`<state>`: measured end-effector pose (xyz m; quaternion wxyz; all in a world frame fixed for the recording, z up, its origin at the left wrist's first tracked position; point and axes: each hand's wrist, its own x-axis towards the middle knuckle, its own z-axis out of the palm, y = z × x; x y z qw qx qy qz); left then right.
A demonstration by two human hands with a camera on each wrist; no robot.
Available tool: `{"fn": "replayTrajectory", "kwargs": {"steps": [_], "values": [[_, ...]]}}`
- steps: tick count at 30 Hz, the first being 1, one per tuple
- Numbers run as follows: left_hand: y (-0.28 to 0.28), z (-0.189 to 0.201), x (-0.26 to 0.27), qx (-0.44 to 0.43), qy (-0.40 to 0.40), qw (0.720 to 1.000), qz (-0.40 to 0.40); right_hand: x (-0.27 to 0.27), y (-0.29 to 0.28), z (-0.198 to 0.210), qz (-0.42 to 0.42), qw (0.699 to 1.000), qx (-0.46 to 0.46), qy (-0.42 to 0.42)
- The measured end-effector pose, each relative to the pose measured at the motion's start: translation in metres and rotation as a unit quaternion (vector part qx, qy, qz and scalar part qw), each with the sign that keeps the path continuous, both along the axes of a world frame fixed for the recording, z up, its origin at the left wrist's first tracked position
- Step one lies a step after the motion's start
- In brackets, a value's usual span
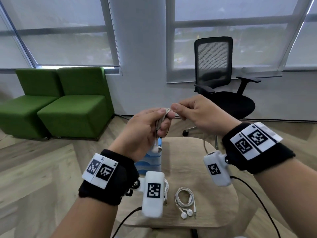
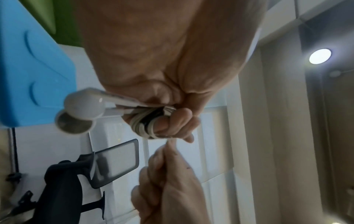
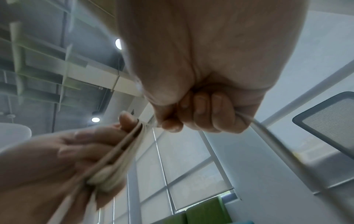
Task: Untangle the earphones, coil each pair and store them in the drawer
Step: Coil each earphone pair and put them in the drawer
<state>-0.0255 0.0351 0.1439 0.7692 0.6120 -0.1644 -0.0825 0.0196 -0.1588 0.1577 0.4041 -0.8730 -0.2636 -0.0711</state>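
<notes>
My left hand (image 1: 163, 120) is raised above the table and grips a white earphone cable (image 2: 145, 122) wound in several loops round its fingers. The two earbuds (image 1: 155, 148) hang below that palm; they show large in the left wrist view as earbuds (image 2: 84, 106). My right hand (image 1: 177, 109) pinches the free end of the same cable right beside the left fingertips. The loose cable (image 3: 283, 148) trails down from the right fist. The blue drawer unit (image 1: 151, 161) stands on the table below my left hand.
A coiled white pair of earphones (image 1: 185, 200) lies on the small wooden table (image 1: 205, 212). Another white pair (image 1: 165, 187) lies partly hidden behind my left wrist camera. A black office chair (image 1: 221, 86) stands beyond the table, green seats (image 1: 68, 107) to the left.
</notes>
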Motion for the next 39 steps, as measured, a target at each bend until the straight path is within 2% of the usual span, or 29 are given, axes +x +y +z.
{"fn": "replayTrajectory", "kwargs": {"steps": [5, 7, 9, 13, 16, 19, 22, 27, 31, 35, 39], "values": [[0.004, 0.008, 0.001, -0.116, 0.014, 0.993, 0.029, -0.005, 0.004, -0.027, -0.035, 0.999, -0.014, 0.010], [0.006, 0.009, 0.005, -0.155, 0.005, 0.986, 0.068, -0.013, 0.010, -0.038, -0.017, 0.999, -0.032, 0.024], [0.008, 0.007, 0.011, -0.151, -0.015, 0.982, 0.110, -0.022, 0.015, -0.043, 0.022, 0.998, -0.063, 0.023], [0.004, -0.006, 0.020, -0.002, -0.046, 0.983, 0.176, -0.034, 0.025, -0.033, 0.084, 0.987, -0.137, 0.009], [0.002, -0.019, 0.025, 0.142, -0.062, 0.975, 0.161, -0.034, 0.023, -0.013, 0.084, 0.986, -0.145, 0.001], [-0.003, -0.024, 0.023, 0.201, -0.079, 0.969, 0.119, -0.026, 0.015, 0.005, 0.068, 0.989, -0.120, -0.046], [-0.008, -0.026, 0.017, 0.142, -0.077, 0.985, 0.068, -0.015, 0.007, 0.007, 0.017, 0.995, -0.044, -0.091], [-0.009, -0.027, 0.010, 0.031, -0.060, 0.998, 0.017, -0.012, 0.006, -0.017, 0.016, 0.990, 0.135, -0.036], [-0.013, -0.024, 0.008, -0.052, -0.042, 0.997, 0.029, -0.019, 0.015, -0.032, 0.064, 0.960, 0.266, 0.056], [-0.020, -0.023, 0.010, -0.137, -0.036, 0.988, 0.059, -0.025, 0.030, -0.031, 0.049, 0.926, 0.364, 0.091], [-0.022, -0.025, 0.012, -0.192, -0.014, 0.977, 0.089, -0.026, 0.037, -0.030, 0.036, 0.926, 0.367, 0.076]]}}
